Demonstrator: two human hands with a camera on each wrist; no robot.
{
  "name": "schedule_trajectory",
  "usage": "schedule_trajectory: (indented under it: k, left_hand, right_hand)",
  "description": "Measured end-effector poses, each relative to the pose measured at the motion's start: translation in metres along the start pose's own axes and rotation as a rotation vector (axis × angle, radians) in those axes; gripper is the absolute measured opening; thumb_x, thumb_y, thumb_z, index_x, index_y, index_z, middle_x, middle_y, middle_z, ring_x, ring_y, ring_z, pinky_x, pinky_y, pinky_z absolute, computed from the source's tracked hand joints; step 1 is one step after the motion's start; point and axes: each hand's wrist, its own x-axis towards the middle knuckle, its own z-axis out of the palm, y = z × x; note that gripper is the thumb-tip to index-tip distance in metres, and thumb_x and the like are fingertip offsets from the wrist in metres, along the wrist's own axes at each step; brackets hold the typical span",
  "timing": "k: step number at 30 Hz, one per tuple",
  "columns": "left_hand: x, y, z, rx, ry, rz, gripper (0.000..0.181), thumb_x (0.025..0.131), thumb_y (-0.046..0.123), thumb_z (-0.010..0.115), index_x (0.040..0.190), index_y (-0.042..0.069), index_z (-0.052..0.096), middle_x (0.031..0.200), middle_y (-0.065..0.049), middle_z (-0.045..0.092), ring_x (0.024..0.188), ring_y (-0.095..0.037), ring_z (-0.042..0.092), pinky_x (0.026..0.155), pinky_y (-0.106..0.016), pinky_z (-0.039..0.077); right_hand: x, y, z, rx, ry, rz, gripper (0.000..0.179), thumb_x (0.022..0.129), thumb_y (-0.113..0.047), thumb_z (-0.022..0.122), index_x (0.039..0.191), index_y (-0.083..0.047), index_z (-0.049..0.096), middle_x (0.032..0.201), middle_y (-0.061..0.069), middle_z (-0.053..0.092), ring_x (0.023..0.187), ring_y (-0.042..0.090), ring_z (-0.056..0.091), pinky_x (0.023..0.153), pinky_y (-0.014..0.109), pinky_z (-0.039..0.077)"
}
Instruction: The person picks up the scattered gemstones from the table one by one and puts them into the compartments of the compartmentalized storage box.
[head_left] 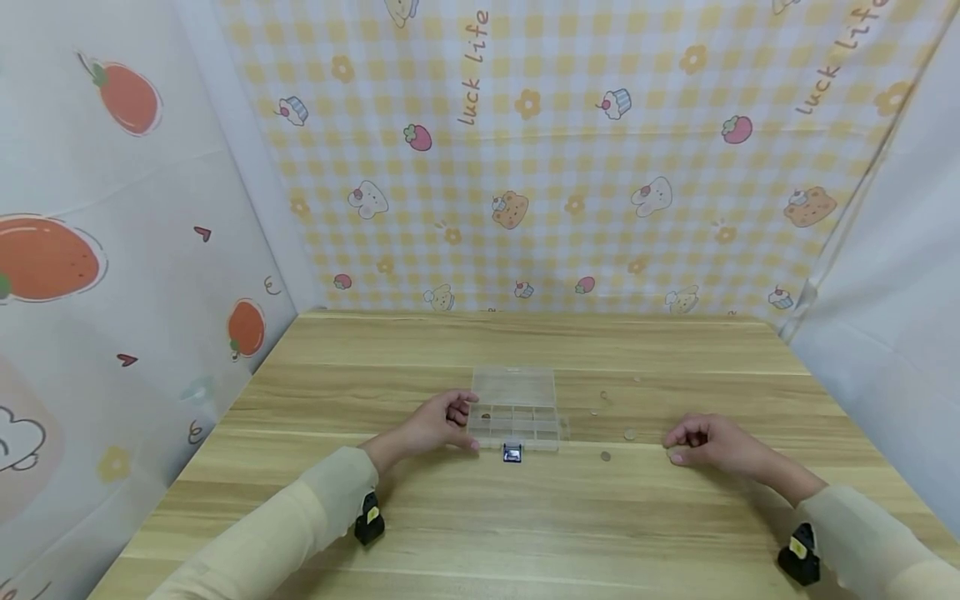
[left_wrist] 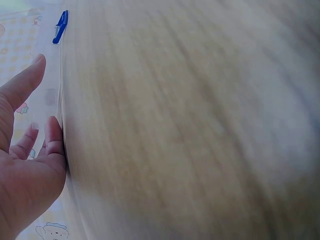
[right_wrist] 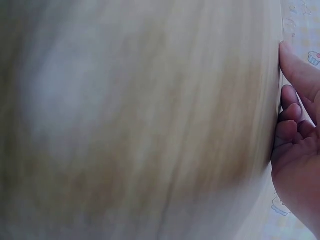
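Note:
A clear plastic compartment box (head_left: 513,421) lies on the table with its lid (head_left: 513,386) laid back behind it. One left compartment holds a small brown piece (head_left: 486,416). At the box's front edge sits a dark blue clip-like piece (head_left: 512,452), also a blue shape (left_wrist: 60,27) in the left wrist view. My left hand (head_left: 438,421) is at the box's left side, thumb and fingers spread apart near its edge; contact is unclear. Well to the right, my right hand (head_left: 716,444) rests on the table, fingers loosely bent, and I see nothing held in it.
Between the box and my right hand lie several small items: a round silvery disc (head_left: 630,434), a darker disc (head_left: 605,456), a small ring-like piece (head_left: 603,395) and tinier bits. A checked yellow cloth (head_left: 525,167) hangs behind the wooden table (head_left: 480,525).

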Motion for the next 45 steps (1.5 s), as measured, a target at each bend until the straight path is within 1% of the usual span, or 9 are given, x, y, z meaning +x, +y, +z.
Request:
schedule_trajectory:
  k: [5, 11, 16, 23, 26, 31, 34, 39, 45]
  left_hand:
    - [-0.001, -0.001, -0.001, -0.002, -0.004, -0.004, 0.073, 0.069, 0.002, 0.087, 0.132, -0.001, 0.05, 0.112, -0.012, 0.049, 0.098, -0.023, 0.048, 0.083, -0.033, 0.047]
    - [-0.001, -0.002, -0.001, 0.004, -0.011, -0.001, 0.073, 0.07, 0.003, 0.087, 0.133, 0.0, 0.05, 0.113, -0.012, 0.049, 0.099, -0.024, 0.049, 0.085, -0.033, 0.045]
    - [-0.001, -0.001, 0.0, 0.0, -0.011, -0.003, 0.073, 0.07, 0.003, 0.086, 0.133, 0.0, 0.05, 0.113, -0.012, 0.049, 0.099, -0.024, 0.049, 0.085, -0.034, 0.046]
    - [0.0, -0.001, 0.001, 0.012, -0.002, -0.006, 0.073, 0.069, 0.003, 0.087, 0.132, 0.001, 0.05, 0.114, -0.011, 0.05, 0.099, -0.023, 0.049, 0.085, -0.033, 0.046]
    - [0.0, -0.002, 0.0, 0.009, -0.004, -0.01, 0.072, 0.069, 0.003, 0.087, 0.132, 0.001, 0.05, 0.114, -0.011, 0.05, 0.099, -0.023, 0.049, 0.085, -0.033, 0.046]
    - [0.001, -0.003, 0.0, 0.007, -0.004, 0.002, 0.072, 0.069, 0.003, 0.087, 0.132, 0.0, 0.05, 0.114, -0.012, 0.05, 0.1, -0.024, 0.049, 0.084, -0.032, 0.047]
    - [0.001, -0.003, -0.001, 0.007, -0.005, 0.011, 0.072, 0.069, 0.003, 0.087, 0.132, -0.001, 0.05, 0.113, -0.012, 0.05, 0.099, -0.024, 0.049, 0.084, -0.032, 0.047]
    - [0.0, -0.002, -0.001, 0.003, -0.004, 0.003, 0.072, 0.069, 0.002, 0.086, 0.132, 0.0, 0.05, 0.112, -0.011, 0.05, 0.099, -0.024, 0.048, 0.084, -0.032, 0.046]
    - [0.001, -0.003, -0.001, 0.003, -0.006, 0.004, 0.072, 0.069, 0.002, 0.086, 0.132, 0.0, 0.05, 0.112, -0.011, 0.05, 0.098, -0.023, 0.049, 0.084, -0.033, 0.047]
  right_hand:
    - [0.001, 0.001, 0.001, -0.015, 0.002, 0.011, 0.017, 0.085, -0.014, 0.076, 0.097, -0.004, 0.07, 0.089, 0.001, 0.061, 0.071, 0.007, 0.045, 0.058, 0.024, 0.04]
    - [0.001, 0.0, 0.001, -0.001, -0.006, 0.041, 0.018, 0.085, -0.014, 0.075, 0.098, -0.003, 0.07, 0.089, 0.003, 0.059, 0.072, 0.008, 0.044, 0.059, 0.024, 0.04]
    - [-0.001, -0.001, 0.002, -0.002, 0.006, 0.051, 0.018, 0.085, -0.016, 0.076, 0.097, -0.004, 0.069, 0.09, 0.004, 0.058, 0.073, 0.01, 0.045, 0.06, 0.025, 0.04]
    - [-0.002, -0.005, 0.001, -0.02, 0.013, 0.079, 0.019, 0.085, -0.019, 0.076, 0.098, -0.006, 0.07, 0.09, 0.005, 0.06, 0.074, 0.011, 0.048, 0.061, 0.025, 0.042]
    - [-0.001, -0.007, -0.001, -0.006, 0.003, 0.083, 0.02, 0.085, -0.018, 0.075, 0.099, -0.005, 0.069, 0.09, 0.005, 0.061, 0.075, 0.011, 0.05, 0.062, 0.025, 0.043]
    - [0.003, -0.011, -0.003, 0.034, 0.0, 0.061, 0.02, 0.086, -0.013, 0.074, 0.101, -0.001, 0.069, 0.089, 0.006, 0.063, 0.074, 0.01, 0.051, 0.061, 0.025, 0.046]
    - [0.006, -0.014, -0.005, 0.033, 0.019, 0.054, 0.018, 0.086, -0.012, 0.073, 0.1, -0.001, 0.069, 0.088, 0.005, 0.063, 0.072, 0.01, 0.05, 0.059, 0.025, 0.046]
    - [0.012, -0.019, -0.007, 0.03, 0.048, 0.039, 0.018, 0.087, -0.012, 0.072, 0.1, 0.0, 0.068, 0.089, 0.006, 0.062, 0.074, 0.012, 0.051, 0.061, 0.026, 0.046]
    - [0.02, -0.025, -0.006, 0.067, 0.072, 0.06, 0.021, 0.088, -0.014, 0.072, 0.103, 0.001, 0.067, 0.088, 0.008, 0.058, 0.075, 0.015, 0.051, 0.061, 0.027, 0.047]
